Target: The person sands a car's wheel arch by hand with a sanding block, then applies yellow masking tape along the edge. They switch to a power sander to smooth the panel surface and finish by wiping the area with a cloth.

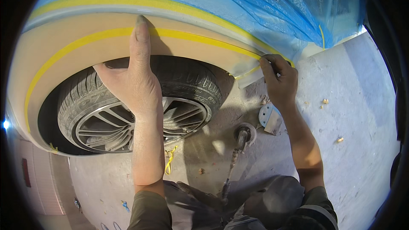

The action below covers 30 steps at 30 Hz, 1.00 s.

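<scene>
A beige car fender curves over the wheel in front of me. A strip of yellow masking tape follows the wheel arch across it. My left hand grips the arch edge, thumb stretched up over the tape and the other fingers tucked behind the lip, mostly hidden. At the right end of the strip, my right hand is closed in a pinch on the tape, against the panel's lower corner. Beneath the arch sits a black tyre on a multi-spoke alloy wheel.
Blue masking film covers the body above, edged by another yellow tape line. On the concrete floor lie a round sander with a hose, a perforated sanding pad, a yellow tape scrap and small crumbs.
</scene>
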Tool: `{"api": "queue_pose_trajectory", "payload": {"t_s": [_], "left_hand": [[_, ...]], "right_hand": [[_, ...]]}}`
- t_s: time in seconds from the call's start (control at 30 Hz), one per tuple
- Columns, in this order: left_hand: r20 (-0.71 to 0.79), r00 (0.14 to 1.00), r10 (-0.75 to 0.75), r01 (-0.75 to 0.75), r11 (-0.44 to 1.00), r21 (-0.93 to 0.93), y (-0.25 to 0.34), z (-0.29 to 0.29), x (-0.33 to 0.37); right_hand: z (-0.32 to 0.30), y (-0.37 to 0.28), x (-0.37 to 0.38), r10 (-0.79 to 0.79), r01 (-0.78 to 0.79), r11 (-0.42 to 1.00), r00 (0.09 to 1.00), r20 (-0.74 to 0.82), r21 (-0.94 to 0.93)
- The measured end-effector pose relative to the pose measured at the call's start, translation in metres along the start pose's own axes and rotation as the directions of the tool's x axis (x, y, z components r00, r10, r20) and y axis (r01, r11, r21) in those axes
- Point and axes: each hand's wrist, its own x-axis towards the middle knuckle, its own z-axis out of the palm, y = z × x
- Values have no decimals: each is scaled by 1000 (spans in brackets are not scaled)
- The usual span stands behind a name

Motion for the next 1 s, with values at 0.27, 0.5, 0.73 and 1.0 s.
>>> {"api": "queue_pose_trajectory", "payload": {"t_s": [0.27,0.5,0.73,1.0], "left_hand": [[55,998,-31,28,998,47,0,2,-6],[85,996,-14,8,998,67,-3,4,-9],[118,990,-77,65,993,102,-5,4,-13],[141,988,-57,51,997,50,-14,10,-25]], "right_hand": [[6,1,-1,-60,61,998,997,-52,30],[9,3,-6,-42,43,999,999,-32,27],[7,4,-7,-9,9,1000,1000,12,18],[14,8,-8,-94,97,995,992,-82,31]]}}
